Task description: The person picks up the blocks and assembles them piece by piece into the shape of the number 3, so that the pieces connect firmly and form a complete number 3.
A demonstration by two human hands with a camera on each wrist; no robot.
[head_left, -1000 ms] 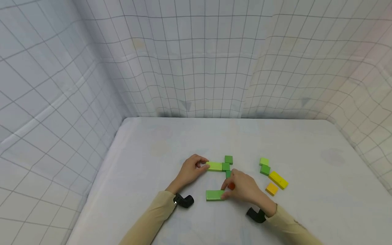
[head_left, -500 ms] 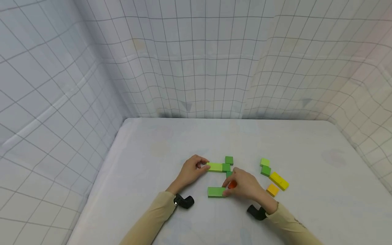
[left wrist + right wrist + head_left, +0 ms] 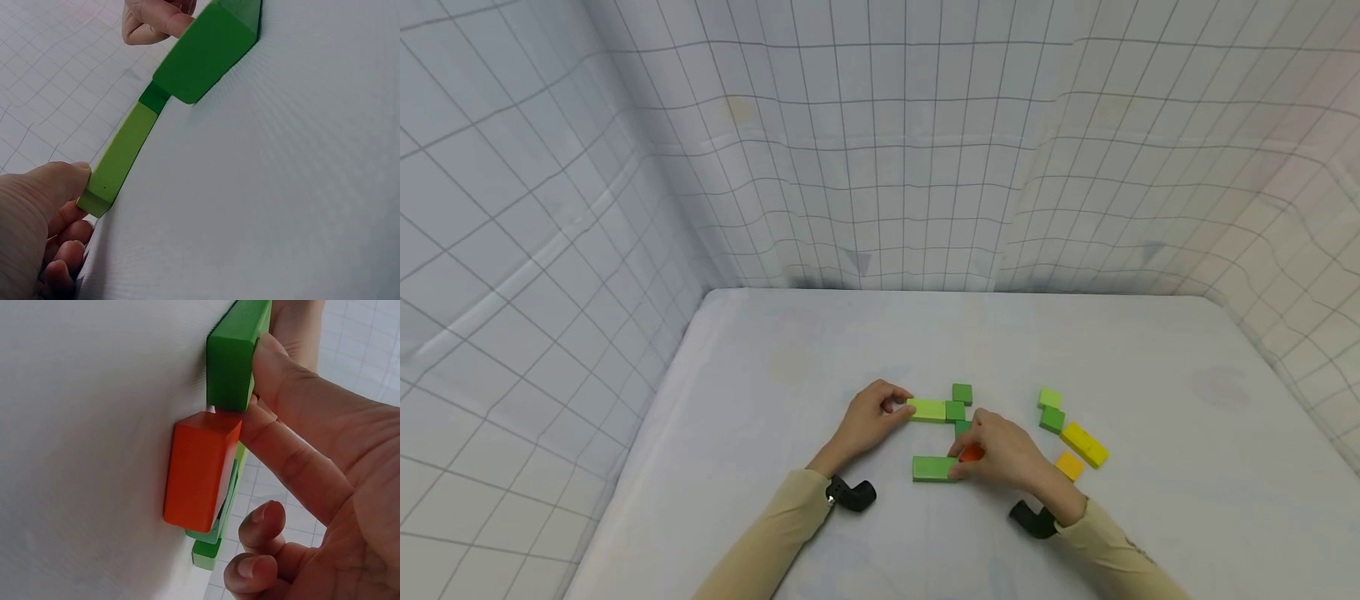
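Observation:
My left hand pinches the left end of a lime-green rectangular block between thumb and fingers. That block's right end meets a small green block, with another green block behind it and a teal-green block in front, partly hidden by my right hand. Nearer me, the right thumb and index finger pinch the right end of a longer green block, which lies on the table. In the right wrist view, an orange-red block stands right beside this green block's end, under the right hand.
To the right of my right hand lie a small light-green block, a green block, a long yellow block and an orange-yellow block. White gridded curtains rise behind the table and along its sides.
The right hand has slid the longer green block away from me and slightly right, closer to the orange-red block. My left hand keeps its hold on the lime-green block.

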